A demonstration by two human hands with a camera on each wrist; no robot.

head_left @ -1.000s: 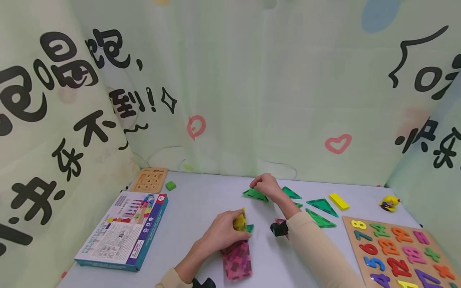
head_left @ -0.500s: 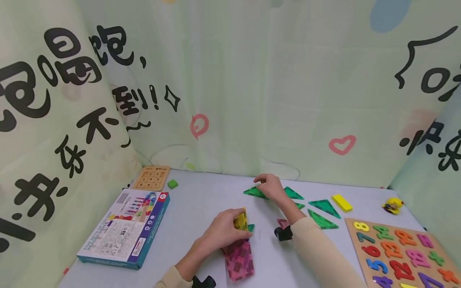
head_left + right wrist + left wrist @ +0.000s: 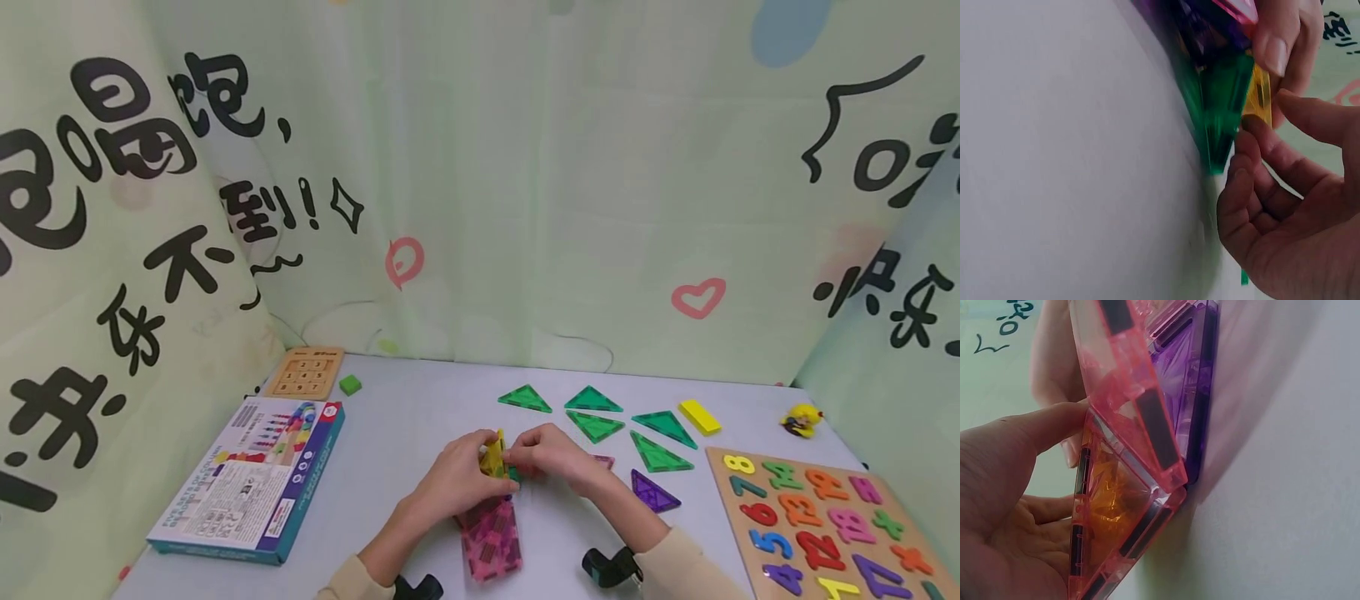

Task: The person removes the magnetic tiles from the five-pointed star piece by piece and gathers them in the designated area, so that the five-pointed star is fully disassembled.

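Note:
My left hand point(image 3: 459, 477) grips a standing build of translucent magnetic tiles, thumb on the near side. Its pink tiles point(image 3: 491, 540) point towards me, and a yellow tile point(image 3: 492, 460) rises between both hands. In the left wrist view, a purple tile point(image 3: 1200, 394) stands behind the pink ones, and an orange-looking triangle point(image 3: 1113, 494) lies by the left palm. My right hand point(image 3: 551, 457) has come to the build's far right side. There its thumb and index fingertip pinch the yellow tile's edge, beside a green tile point(image 3: 1225, 94); the exact contact is partly hidden.
Several loose green triangle tiles point(image 3: 660, 454) lie beyond the right hand, with a purple triangle point(image 3: 654, 492) nearer. A yellow block point(image 3: 699, 417), a small yellow figure point(image 3: 801, 421) and a number puzzle board point(image 3: 832, 525) are at right. A box point(image 3: 247, 479) lies at left.
My right hand has left the far green triangle, which lies on the table, and has come back to the build. The purple triangle is now uncovered. My left hand keeps its grip.

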